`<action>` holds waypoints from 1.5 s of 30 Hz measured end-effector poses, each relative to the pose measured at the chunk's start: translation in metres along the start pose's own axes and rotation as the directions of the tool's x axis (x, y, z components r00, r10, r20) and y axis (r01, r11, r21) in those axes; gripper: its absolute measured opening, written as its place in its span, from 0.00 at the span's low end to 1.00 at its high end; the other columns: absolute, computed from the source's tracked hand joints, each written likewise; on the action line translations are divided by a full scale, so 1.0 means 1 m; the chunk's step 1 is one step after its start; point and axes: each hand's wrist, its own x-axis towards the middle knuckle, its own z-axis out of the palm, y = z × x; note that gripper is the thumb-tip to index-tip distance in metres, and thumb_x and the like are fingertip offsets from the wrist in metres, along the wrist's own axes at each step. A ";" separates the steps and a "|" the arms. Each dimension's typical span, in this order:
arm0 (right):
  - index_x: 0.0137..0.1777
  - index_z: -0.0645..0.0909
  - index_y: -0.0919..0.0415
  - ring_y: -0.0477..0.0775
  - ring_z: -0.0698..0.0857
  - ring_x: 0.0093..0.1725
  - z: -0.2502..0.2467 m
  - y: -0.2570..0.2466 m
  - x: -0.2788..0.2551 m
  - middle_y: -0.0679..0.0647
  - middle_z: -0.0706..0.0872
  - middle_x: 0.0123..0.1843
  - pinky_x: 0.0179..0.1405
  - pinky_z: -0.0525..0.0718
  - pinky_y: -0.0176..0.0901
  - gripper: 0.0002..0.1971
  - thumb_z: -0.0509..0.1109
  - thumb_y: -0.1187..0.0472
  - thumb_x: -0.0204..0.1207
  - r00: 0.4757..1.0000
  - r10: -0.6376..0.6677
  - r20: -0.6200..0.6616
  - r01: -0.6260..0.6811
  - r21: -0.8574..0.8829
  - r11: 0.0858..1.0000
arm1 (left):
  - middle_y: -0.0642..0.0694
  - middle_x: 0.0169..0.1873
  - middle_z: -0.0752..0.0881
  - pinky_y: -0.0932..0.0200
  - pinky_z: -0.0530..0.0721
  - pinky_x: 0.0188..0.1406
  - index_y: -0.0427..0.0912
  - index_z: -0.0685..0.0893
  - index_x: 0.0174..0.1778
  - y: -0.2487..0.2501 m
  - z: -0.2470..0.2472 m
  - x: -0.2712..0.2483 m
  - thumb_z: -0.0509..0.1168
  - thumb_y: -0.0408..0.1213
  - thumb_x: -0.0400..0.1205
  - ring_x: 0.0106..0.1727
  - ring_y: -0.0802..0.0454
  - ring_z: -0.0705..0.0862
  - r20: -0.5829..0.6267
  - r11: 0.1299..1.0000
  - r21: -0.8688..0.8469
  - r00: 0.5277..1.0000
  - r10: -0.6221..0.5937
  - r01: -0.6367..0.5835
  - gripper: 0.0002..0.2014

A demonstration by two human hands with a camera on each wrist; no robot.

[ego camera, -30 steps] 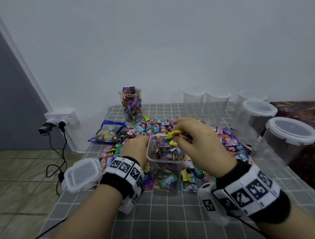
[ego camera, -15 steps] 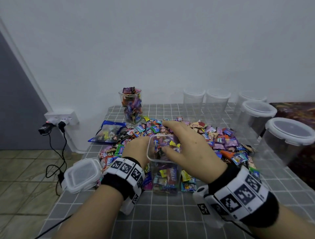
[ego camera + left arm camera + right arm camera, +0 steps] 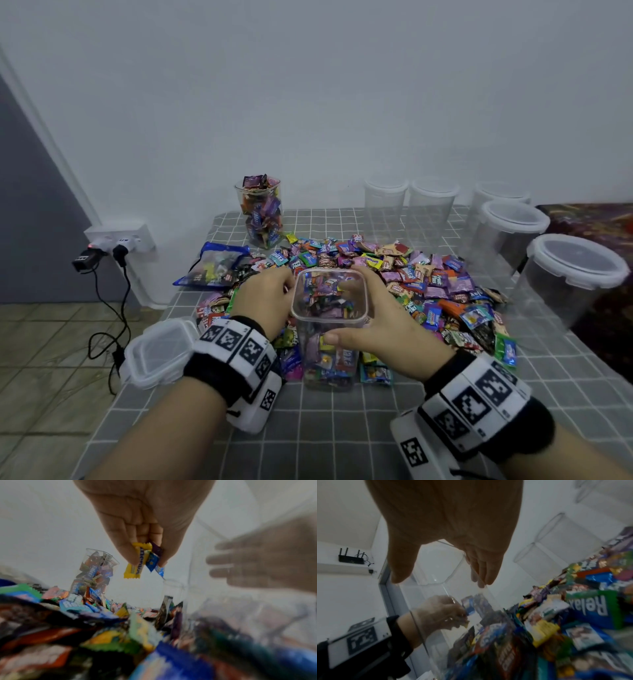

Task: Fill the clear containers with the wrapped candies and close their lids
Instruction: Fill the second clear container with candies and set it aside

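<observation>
A clear square container (image 3: pixel 329 329), partly filled with wrapped candies, stands at the table's near middle. My right hand (image 3: pixel 339 311) grips it just below the rim, thumb on the near wall and fingers (image 3: pixel 481 574) on the far wall. My left hand (image 3: pixel 284 287) hovers at the container's left side and pinches a few candies, a yellow one (image 3: pixel 134 563) and blue ones, between thumb and fingers. The loose candy pile (image 3: pixel 428 284) spreads behind and to the right of the container.
A full open container (image 3: pixel 262 212) stands at the back. A loose lid (image 3: pixel 161 349) lies at the table's left edge, and a blue candy bag (image 3: pixel 215 263) behind it. Several lidded empty containers (image 3: pixel 579 274) line the back and right. A wall socket with cables (image 3: pixel 116 243) sits left.
My right hand let its candies fall into the container, then came down and took hold of the container's walls. The left hand stayed beside the container.
</observation>
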 end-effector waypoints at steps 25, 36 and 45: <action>0.67 0.65 0.41 0.38 0.77 0.66 0.001 0.013 0.004 0.39 0.77 0.65 0.66 0.76 0.41 0.36 0.82 0.51 0.64 1.000 -0.004 -0.020 0.004 0.001 1.000 | 0.54 0.38 0.85 0.57 0.77 0.43 0.50 0.85 0.42 0.069 -0.073 -0.015 0.67 0.45 0.78 0.41 0.56 0.80 0.164 0.953 0.048 0.944 0.287 -0.298 0.05; 0.64 0.66 0.36 0.35 0.79 0.62 0.000 0.015 0.004 0.38 0.80 0.63 0.61 0.79 0.37 0.34 0.82 0.56 0.65 0.999 -0.030 -0.014 0.031 0.038 0.999 | 0.51 0.39 0.89 0.54 0.81 0.46 0.56 0.89 0.43 0.067 -0.071 -0.012 0.63 0.62 0.75 0.43 0.58 0.84 0.257 0.953 -0.009 0.921 0.294 -0.302 0.16; 0.70 0.63 0.40 0.36 0.78 0.64 0.001 0.015 0.003 0.41 0.76 0.66 0.59 0.80 0.34 0.39 0.82 0.58 0.65 0.997 -0.077 0.016 0.076 0.041 0.996 | 0.57 0.41 0.89 0.48 0.82 0.56 0.62 0.86 0.36 0.047 -0.067 -0.003 0.64 0.55 0.73 0.48 0.59 0.86 0.000 0.910 -0.396 0.992 0.129 -0.118 0.07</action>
